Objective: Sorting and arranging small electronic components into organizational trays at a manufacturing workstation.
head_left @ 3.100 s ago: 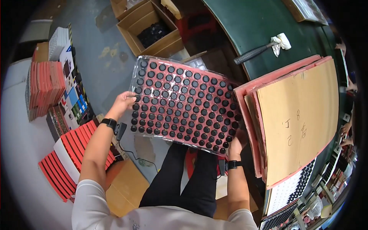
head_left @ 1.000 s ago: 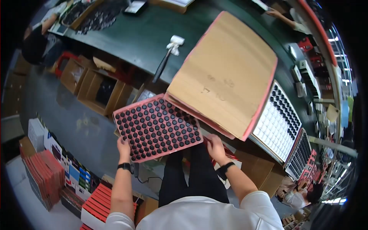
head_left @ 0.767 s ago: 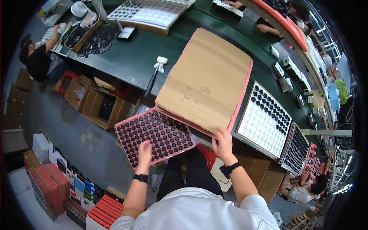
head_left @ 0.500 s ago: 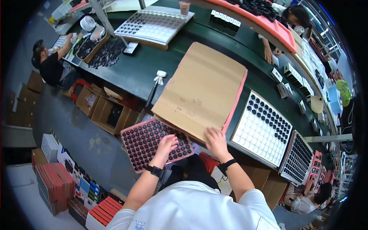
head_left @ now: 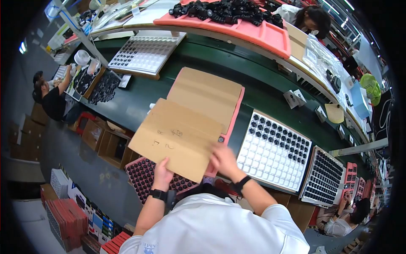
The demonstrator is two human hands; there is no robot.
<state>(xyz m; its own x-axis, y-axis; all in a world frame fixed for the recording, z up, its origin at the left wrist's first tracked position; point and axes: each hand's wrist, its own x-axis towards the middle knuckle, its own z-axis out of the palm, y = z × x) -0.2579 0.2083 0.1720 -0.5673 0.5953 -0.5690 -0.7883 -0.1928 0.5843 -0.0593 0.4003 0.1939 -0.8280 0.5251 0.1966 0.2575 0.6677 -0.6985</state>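
Note:
A brown cardboard sheet point(head_left: 177, 142) with handwritten marks is tilted in front of me. My left hand point(head_left: 162, 174) grips its near edge, the thumb on top and the fingers hidden underneath. At the sheet's right edge is my right hand point(head_left: 224, 160), its fingers smeared by motion. Behind, more cardboard point(head_left: 207, 93) lies over a pink tray point(head_left: 237, 112), where one small round black part point(head_left: 221, 139) shows. Partly under the sheet, nearer to me, is another pink tray point(head_left: 141, 180) filled with rows of round black parts.
To the right on the green bench is a white tray point(head_left: 266, 163) partly filled with black parts, beside a fuller tray point(head_left: 323, 178). Another white tray point(head_left: 146, 53) stands far left. A raised shelf carries a pink tray point(head_left: 270, 40) with heaped black parts. Other people work nearby.
The marked sheet has come off the cardboard behind it, moving left and toward me. My left hand went from above the near tray to the sheet's edge; my right hand moved slightly left.

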